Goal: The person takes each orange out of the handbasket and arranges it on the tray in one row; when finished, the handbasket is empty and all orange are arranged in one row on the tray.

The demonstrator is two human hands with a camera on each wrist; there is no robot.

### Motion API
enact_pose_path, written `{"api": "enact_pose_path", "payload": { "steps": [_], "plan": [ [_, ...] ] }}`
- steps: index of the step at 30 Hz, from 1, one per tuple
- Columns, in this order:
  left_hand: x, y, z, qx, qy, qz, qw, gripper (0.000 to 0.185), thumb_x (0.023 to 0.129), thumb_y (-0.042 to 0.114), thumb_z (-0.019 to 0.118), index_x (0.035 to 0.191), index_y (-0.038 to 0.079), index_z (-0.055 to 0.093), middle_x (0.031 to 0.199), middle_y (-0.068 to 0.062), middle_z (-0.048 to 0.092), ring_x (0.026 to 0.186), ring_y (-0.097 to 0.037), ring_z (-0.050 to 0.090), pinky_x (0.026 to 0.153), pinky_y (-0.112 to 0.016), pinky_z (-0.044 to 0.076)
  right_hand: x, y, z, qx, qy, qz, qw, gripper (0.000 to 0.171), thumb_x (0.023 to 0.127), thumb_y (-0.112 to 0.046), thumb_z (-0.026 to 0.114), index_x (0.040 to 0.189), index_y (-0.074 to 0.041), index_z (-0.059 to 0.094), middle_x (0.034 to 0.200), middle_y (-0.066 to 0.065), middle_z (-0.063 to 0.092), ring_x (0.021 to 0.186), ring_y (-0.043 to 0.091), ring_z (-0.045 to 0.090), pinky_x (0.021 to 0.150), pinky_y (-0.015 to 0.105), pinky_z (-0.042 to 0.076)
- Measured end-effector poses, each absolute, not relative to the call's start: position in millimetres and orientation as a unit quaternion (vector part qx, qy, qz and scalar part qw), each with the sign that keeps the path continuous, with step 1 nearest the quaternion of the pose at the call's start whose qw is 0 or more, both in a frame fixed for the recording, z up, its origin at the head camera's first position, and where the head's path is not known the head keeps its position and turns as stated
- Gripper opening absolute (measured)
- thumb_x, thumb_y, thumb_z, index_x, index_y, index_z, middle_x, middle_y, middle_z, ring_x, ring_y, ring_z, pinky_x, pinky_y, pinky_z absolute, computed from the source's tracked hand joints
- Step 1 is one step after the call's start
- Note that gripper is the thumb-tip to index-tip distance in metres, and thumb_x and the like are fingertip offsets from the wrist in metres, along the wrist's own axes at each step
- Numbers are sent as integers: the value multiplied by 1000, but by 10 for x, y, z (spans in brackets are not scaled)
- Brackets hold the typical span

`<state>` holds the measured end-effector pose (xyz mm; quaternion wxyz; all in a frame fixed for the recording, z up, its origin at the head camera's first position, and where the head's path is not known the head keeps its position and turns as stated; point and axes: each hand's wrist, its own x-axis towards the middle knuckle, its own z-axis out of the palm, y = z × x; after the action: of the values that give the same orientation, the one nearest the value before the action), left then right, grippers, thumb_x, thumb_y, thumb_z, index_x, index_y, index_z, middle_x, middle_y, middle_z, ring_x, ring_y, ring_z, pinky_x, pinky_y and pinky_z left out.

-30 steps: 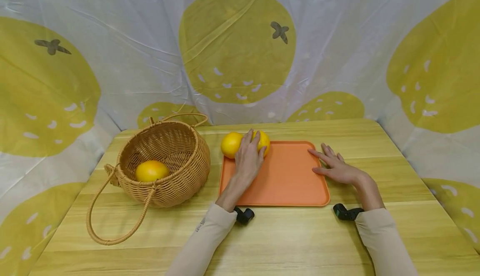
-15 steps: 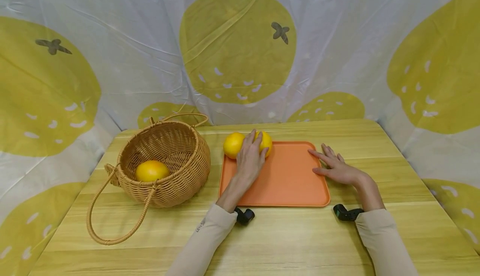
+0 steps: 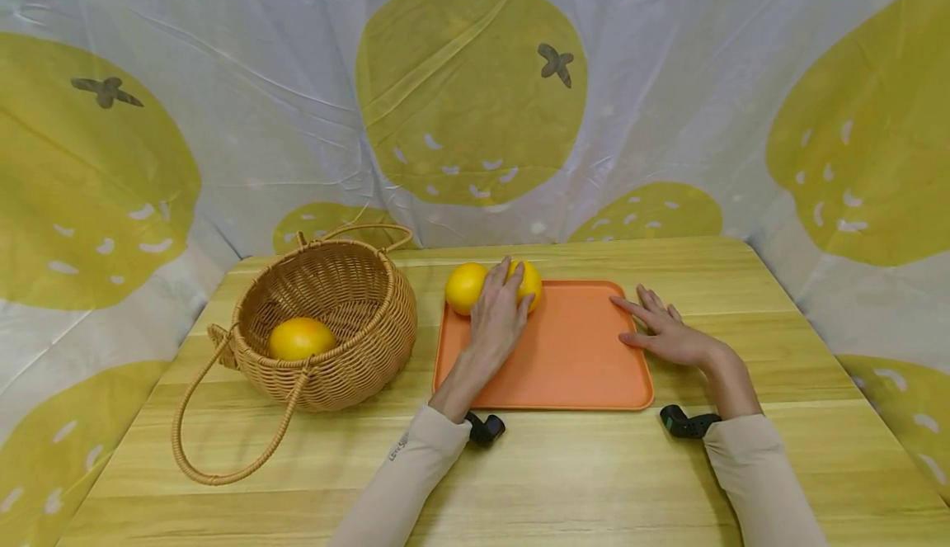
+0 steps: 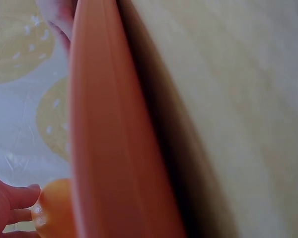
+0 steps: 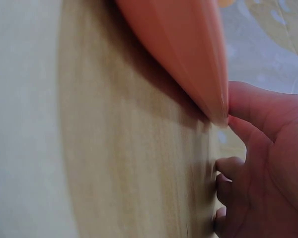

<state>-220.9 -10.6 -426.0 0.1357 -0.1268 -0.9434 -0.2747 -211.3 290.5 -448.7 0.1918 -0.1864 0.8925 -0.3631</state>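
Two round, glossy yellow-orange fruits like oranges sit side by side at the far left corner of a salmon-coloured tray (image 3: 564, 357). My left hand (image 3: 499, 316) lies over the right-hand orange (image 3: 532, 283), fingers bent over its top and thumb at its near right side. The left-hand orange (image 3: 465, 289) is beside the fingers. In the left wrist view, fingertips touch an orange (image 4: 55, 210) beyond the tray wall. At the tray's right rim, my right hand (image 3: 671, 339) rests with straight, spread fingers, index finger and thumb on the edge. Its other fingers extend past the tray onto the table.
A wicker basket (image 3: 386, 357) stands left of the tray, with another orange (image 3: 301, 339) inside. Its front handle (image 3: 181, 427) droops onto the wooden table (image 3: 594, 481); the other leans at the back. A fruit-printed cloth (image 3: 297, 77) hangs behind the table.
My left hand and the two oranges on the tray have shifted slightly to the right. The right hand, tray and basket have stayed in place.
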Motion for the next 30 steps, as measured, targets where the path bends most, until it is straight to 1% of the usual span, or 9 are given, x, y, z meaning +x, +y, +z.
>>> {"api": "enact_pose_path", "payload": {
  "steps": [6, 13, 21, 30],
  "plan": [
    [-2191, -104, -4253, -135, -944, -268, 134, 51, 100, 21, 70, 149, 10, 57, 162, -14, 45, 147, -33, 46, 90, -58, 60, -2112, 2901, -4489, -186, 891, -366, 194, 72, 107, -33, 57, 165, -6, 23, 168, 32, -18, 154, 52, -23, 117, 73, -18],
    [-2187, -99, -4252, -143, -945, -260, 136, 53, 100, 20, 70, 149, 9, 56, 162, -15, 44, 146, -34, 47, 91, -53, 61, -2112, 2904, -4491, -186, 894, -360, 190, 72, 107, -34, 56, 164, -5, 24, 168, 33, -17, 154, 53, -22, 118, 73, -16],
    [-2196, -91, -4258, -145, -946, -254, 138, 52, 100, 20, 70, 150, 11, 57, 162, -14, 45, 146, -33, 47, 91, -52, 61, -2110, 2907, -4496, -185, 891, -367, 193, 72, 107, -33, 57, 165, -6, 24, 168, 32, -17, 154, 52, -23, 118, 72, -17],
    [-2185, -119, -4209, -143, -944, -267, 132, 52, 101, 21, 69, 150, 11, 56, 162, -14, 44, 147, -34, 46, 95, -54, 59, -2110, 2912, -4499, -187, 891, -366, 191, 72, 106, -32, 58, 165, -7, 24, 168, 33, -16, 154, 52, -22, 118, 73, -17]
  ]
}}
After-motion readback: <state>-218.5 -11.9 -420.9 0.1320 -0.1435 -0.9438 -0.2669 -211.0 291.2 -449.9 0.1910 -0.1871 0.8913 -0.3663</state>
